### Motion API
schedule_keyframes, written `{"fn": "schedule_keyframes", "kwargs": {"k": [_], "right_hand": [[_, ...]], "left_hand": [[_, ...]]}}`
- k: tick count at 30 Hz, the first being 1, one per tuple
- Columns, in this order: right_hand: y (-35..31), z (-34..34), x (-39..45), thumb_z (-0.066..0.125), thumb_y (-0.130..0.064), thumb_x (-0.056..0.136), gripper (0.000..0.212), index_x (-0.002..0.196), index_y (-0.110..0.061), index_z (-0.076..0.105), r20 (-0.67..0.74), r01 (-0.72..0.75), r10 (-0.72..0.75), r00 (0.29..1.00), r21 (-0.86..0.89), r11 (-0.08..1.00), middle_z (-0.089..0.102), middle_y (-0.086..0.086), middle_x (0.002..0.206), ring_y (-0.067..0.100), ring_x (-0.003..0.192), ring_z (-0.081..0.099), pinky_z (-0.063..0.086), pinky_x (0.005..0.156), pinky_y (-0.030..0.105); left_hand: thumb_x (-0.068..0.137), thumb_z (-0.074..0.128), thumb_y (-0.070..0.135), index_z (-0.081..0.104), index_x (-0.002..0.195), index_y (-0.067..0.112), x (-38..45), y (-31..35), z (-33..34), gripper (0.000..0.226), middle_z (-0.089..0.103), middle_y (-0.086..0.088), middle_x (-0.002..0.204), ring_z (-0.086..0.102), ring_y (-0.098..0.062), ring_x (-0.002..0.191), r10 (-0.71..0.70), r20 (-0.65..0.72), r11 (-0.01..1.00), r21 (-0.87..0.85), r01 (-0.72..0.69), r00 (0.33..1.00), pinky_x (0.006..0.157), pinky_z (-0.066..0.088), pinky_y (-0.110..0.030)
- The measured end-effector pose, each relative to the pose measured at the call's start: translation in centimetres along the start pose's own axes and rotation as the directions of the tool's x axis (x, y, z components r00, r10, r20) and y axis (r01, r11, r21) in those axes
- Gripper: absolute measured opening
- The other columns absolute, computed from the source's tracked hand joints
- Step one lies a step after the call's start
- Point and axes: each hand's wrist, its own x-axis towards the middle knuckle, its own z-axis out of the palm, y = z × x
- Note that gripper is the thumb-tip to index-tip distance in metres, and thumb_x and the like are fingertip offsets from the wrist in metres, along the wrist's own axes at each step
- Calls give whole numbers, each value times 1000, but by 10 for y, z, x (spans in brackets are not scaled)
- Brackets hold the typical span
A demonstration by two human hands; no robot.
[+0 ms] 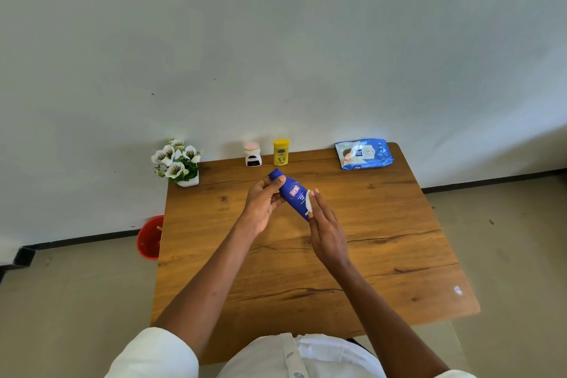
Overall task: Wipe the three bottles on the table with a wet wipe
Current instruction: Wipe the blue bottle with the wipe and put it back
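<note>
My left hand (264,204) grips a blue bottle (291,192) near its cap end and holds it tilted above the wooden table (383,224). My right hand (326,232) presses a folded white wet wipe (309,202) against the bottle's lower end, fingers almost straight. A small white bottle (252,155) and a yellow bottle (281,152) stand upright side by side at the table's far edge, against the wall.
A blue pack of wet wipes (363,154) lies at the far right corner. A white pot of artificial flowers (178,163) stands at the far left corner. A red bucket (150,238) sits on the floor left of the table.
</note>
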Motion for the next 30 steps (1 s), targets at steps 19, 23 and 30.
{"fn": "schedule_keyframes", "kwargs": {"k": [19,23,30], "right_hand": [[-14,5,28,41,-39,107,63,161,-20,14,149,30,-31,988,6,1000,36,6,156,19,134,43,42,101,30],[-6,6,16,44,-43,105,68,161,-21,11,183,-96,95,978,-2,995,43,7,147,15,124,48,50,94,33],[-2,3,7,54,-38,102,60,155,-21,30,156,-254,214,964,314,915,52,3,138,15,119,56,57,93,42]], "left_hand": [[82,80,24,67,111,7,-6,-5,0,36,78,-9,99,76,-21,88,-3,-90,999,49,7,996,67,60,-28],[86,76,19,67,109,8,-3,-5,-3,27,78,-5,97,75,-19,92,26,-111,999,-16,-28,994,71,61,-29],[89,72,18,62,122,5,-4,-5,-5,38,73,-14,114,71,-23,104,-13,-48,995,-104,8,999,76,60,-29]]}}
